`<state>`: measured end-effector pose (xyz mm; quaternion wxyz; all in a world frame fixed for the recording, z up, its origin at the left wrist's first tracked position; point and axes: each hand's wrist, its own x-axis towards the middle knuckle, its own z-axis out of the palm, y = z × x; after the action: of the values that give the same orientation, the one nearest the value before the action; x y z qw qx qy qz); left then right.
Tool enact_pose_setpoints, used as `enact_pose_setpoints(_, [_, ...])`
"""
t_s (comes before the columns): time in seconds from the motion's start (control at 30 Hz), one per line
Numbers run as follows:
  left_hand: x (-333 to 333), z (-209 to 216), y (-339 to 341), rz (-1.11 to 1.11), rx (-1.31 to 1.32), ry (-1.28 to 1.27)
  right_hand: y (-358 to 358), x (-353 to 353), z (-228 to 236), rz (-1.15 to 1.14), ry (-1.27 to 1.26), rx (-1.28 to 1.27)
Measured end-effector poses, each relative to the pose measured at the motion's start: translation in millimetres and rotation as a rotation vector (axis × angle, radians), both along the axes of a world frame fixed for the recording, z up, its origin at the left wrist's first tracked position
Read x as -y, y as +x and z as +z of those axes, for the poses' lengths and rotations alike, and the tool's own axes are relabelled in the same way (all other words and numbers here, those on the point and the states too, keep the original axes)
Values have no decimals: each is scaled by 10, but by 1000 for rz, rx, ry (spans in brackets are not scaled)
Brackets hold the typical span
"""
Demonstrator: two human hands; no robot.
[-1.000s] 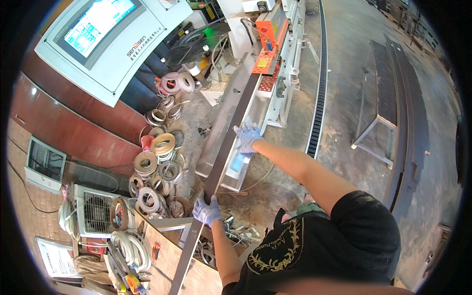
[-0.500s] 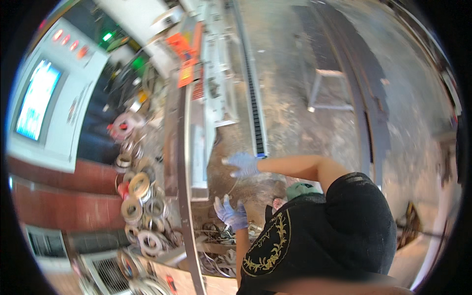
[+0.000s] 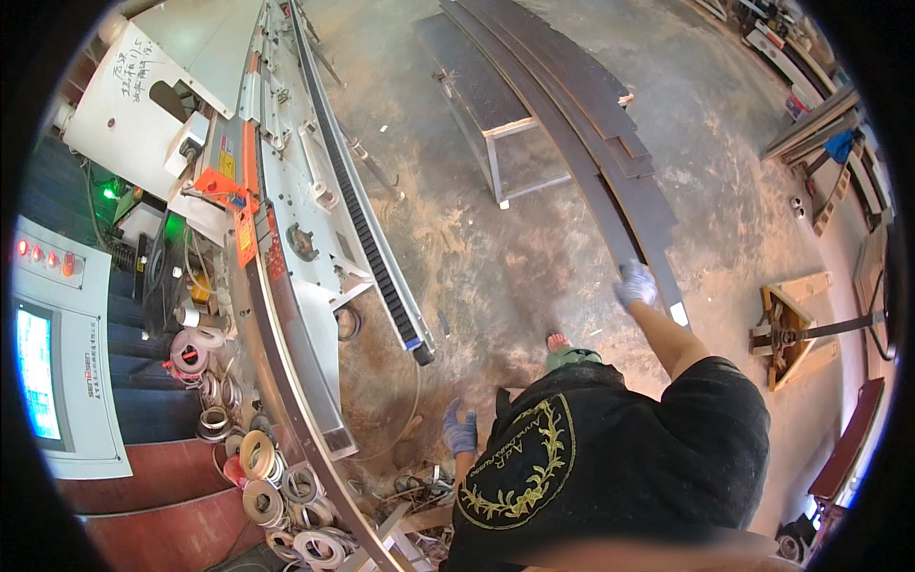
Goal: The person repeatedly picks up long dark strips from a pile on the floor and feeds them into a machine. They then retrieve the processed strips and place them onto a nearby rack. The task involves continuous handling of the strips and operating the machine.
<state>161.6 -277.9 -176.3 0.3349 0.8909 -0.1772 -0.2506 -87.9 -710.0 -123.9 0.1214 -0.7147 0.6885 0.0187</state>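
My right hand [image 3: 636, 285], in a pale bluish glove, reaches out to the near end of a stack of long dark boards [image 3: 599, 143]. It lies at the edge of the boards with its fingers stretched out; whether it touches them I cannot tell. Low beside my body, my gloved left hand [image 3: 459, 428] hangs with its fingers apart and slightly curved, holding nothing. Left of it, a long narrow brown panel [image 3: 303, 429] runs along the machine [image 3: 322, 362].
A metal stand [image 3: 493, 167] supports the boards. The machine's rail [image 3: 372, 257] juts toward me. Several rolls of edging tape [image 3: 257, 456] pile beside the control cabinet [image 3: 91, 381]. A wooden frame [image 3: 791, 324] stands at right, and scraps [image 3: 419, 491] lie near my left hand.
My view has swung right. My right hand has moved from near the machine over to the dark boards. My left hand has drawn back from the narrow panel and lowered.
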Motion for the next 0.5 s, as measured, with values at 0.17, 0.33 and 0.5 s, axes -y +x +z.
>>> enact_pose_setpoints(0.17, [298, -71, -160, 49, -16, 4, -1126, 378, -384, -502, 113, 145])
enact_pose_setpoints(0.33, [578, -169, -334, 68, -37, -7, -1587, 659, -1061, -326, 537, 633])
enact_pose_setpoints(0.5, [868, -106, -458, 33, -94, -10, -1309, 415, -1196, -345, 855, 910])
